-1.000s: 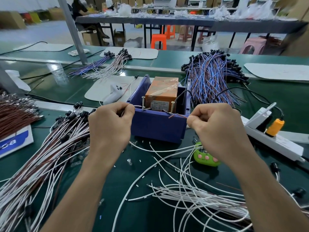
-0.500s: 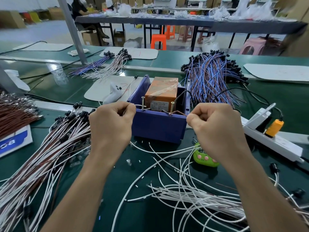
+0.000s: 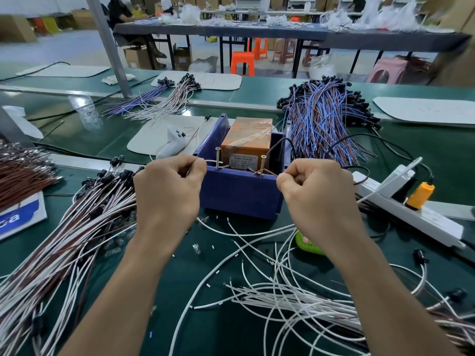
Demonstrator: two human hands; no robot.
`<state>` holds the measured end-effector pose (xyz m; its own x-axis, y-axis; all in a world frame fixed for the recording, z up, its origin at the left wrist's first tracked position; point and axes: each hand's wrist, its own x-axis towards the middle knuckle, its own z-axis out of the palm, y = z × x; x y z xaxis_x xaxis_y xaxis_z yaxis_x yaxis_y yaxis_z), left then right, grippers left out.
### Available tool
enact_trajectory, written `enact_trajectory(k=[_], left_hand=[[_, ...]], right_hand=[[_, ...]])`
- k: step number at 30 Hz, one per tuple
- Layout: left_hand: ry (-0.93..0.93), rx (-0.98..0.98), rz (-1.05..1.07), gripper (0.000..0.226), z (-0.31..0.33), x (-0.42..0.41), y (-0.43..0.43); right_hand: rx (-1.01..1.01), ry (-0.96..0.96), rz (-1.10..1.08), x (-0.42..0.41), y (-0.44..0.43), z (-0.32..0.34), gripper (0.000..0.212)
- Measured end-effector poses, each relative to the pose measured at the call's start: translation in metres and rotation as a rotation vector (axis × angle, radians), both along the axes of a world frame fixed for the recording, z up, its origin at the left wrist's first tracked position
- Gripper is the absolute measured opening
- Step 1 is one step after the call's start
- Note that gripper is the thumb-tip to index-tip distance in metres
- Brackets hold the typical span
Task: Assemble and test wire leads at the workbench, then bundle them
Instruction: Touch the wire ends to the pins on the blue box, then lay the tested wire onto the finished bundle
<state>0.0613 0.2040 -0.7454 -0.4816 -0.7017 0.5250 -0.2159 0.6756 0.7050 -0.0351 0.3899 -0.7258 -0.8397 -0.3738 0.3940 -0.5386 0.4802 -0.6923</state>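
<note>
- 9 o'clock: a blue-and-white card (image 3: 18, 217) shows only the letters "ca"; the frame edge cuts off the rest.
- 8 o'clock: the finished leads (image 3: 64, 240) lie heaped just beside the left forearm. We judge that a careless sweep of the arm could snag and tangle them.
- Left of centre: the left hand (image 3: 169, 186) is clenched, pinching a white wire end (image 3: 211, 161) against the left screw (image 3: 218, 158) on the blue box (image 3: 239, 196).
- 12 o'clock, inside the box: the orange unit (image 3: 246, 140) carries a white label, but its print is too small for us to read.
- Risk here: if the screws are live, a fingertip creeping forward could touch metal, and a tip sliding off would spoil the test.
- Right of centre: the right hand (image 3: 316, 194) is clenched, pinching a brown wire end (image 3: 268, 172) at the right screw (image 3: 262, 164).
- 3 o'clock: we find no readable marking on the power strip (image 3: 411, 214).
</note>
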Motion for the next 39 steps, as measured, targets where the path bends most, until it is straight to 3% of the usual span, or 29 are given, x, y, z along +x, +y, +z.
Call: enact_trajectory(k=[15,18,20,24,29,32,34,36,39], left_hand=[[0.000,0.014,-0.011,0.019,0.001,0.000,0.001],[0.014,0.038,-0.018,0.016,0.001,0.006,0.002],[0.069,0.162,-0.148,0.013,0.001,0.012,0.003],[0.172,0.667,-0.521,0.016,0.007,0.021,0.005],[-0.091,1.008,-0.952,0.008,0.014,0.029,0.013],[-0.212,1.091,-0.977,0.015,0.007,0.023,0.029],[-0.307,1.078,-0.930,0.019,-0.001,0.017,0.045],[-0.446,0.941,-0.847,0.021,-0.012,0.013,0.057],[-0.675,0.471,-0.746,0.019,-0.026,0.011,0.061]], right_hand=[[0.040,0.023,-0.028,0.002,0.000,0.003,0.029],[0.155,0.036,-0.013,0.001,0.012,0.016,0.027],[0.351,0.015,0.026,0.000,0.022,0.026,0.026],[0.677,-0.114,0.049,0.006,0.047,0.042,0.024],[0.957,-0.119,-0.060,0.024,0.095,0.049,0.015],[1.006,-0.137,-0.177,0.032,0.126,0.045,0.015],[0.982,-0.162,-0.230,0.034,0.142,0.037,0.015],[0.935,-0.197,-0.231,0.038,0.151,0.024,0.020],[0.860,-0.218,-0.185,0.050,0.155,-0.002,0.025]])
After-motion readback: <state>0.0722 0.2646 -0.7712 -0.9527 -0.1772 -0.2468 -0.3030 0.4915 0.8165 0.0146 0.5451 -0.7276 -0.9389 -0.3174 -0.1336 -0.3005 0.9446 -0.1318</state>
